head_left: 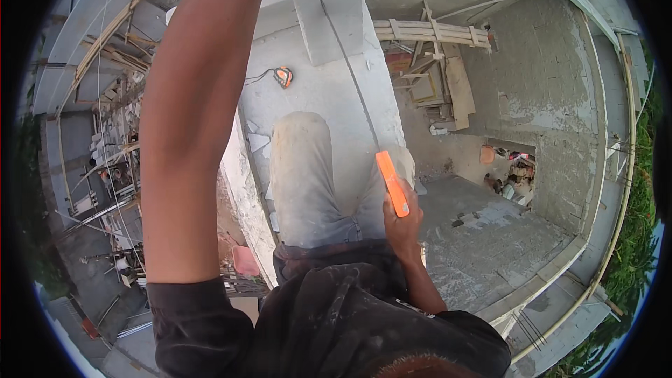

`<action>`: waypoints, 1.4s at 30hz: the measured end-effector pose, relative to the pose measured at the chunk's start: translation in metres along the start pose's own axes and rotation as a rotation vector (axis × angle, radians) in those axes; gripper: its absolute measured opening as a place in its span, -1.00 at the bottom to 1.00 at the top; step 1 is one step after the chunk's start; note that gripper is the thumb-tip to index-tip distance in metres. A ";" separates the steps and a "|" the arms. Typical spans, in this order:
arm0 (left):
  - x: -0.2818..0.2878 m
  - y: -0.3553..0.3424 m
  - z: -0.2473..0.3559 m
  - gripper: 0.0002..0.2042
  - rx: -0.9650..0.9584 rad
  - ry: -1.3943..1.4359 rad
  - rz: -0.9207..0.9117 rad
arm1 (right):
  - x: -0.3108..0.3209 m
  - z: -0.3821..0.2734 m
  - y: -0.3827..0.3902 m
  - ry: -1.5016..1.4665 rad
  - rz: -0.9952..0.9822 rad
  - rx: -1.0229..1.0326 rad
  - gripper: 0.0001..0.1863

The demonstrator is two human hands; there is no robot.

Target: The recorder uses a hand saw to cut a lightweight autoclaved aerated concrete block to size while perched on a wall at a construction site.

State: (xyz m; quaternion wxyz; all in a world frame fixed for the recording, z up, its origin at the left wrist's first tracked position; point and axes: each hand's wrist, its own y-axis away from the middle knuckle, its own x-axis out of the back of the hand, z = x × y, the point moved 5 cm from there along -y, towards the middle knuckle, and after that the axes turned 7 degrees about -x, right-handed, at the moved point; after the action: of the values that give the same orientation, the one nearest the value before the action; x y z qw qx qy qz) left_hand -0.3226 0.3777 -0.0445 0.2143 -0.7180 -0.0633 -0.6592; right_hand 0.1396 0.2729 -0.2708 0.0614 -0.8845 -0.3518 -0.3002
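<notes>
My right hand (403, 220) is closed around the orange handle (392, 183) of what looks like a hand saw. From that handle a long, thin, dark strip with a rough edge (353, 80), seemingly the blade seen edge-on, runs away to the top edge. It passes across a pale grey block (325, 10) on top of a light slab (357, 108). My left arm reaches up past the top edge, so the left hand is out of sight. An orange and black tape measure (283, 78) with a dark cord lies left of the strip.
My knees are on or over the narrow slab, which drops off on both sides. Down to the right are bundled timber poles (434, 32), a plywood board (460, 91) and a rough cement wall (539, 84). Rubble and timber (112, 140) lie below left, near a pink container (245, 260).
</notes>
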 end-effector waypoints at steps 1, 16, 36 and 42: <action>-0.005 0.003 -0.006 -0.55 -0.036 -0.031 0.080 | -0.011 -0.008 -0.017 -0.015 0.029 0.031 -0.56; -0.027 0.023 0.003 -0.20 0.114 -0.271 0.059 | -0.092 -0.060 -0.182 -0.001 0.053 0.217 -0.51; -0.186 0.148 -0.021 0.39 0.365 1.162 0.431 | -0.074 -0.036 -0.170 -0.080 0.035 0.116 -0.56; -0.167 0.124 0.001 0.34 0.224 1.570 0.497 | -0.079 -0.043 -0.171 -0.081 -0.002 0.090 -0.56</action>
State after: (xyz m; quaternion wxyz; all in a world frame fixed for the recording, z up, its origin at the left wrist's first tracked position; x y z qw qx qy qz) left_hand -0.2962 0.2985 -0.2354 0.4057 -0.0166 0.1999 -0.8917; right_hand -0.0394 0.3405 -0.2987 0.0864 -0.8920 -0.3680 -0.2481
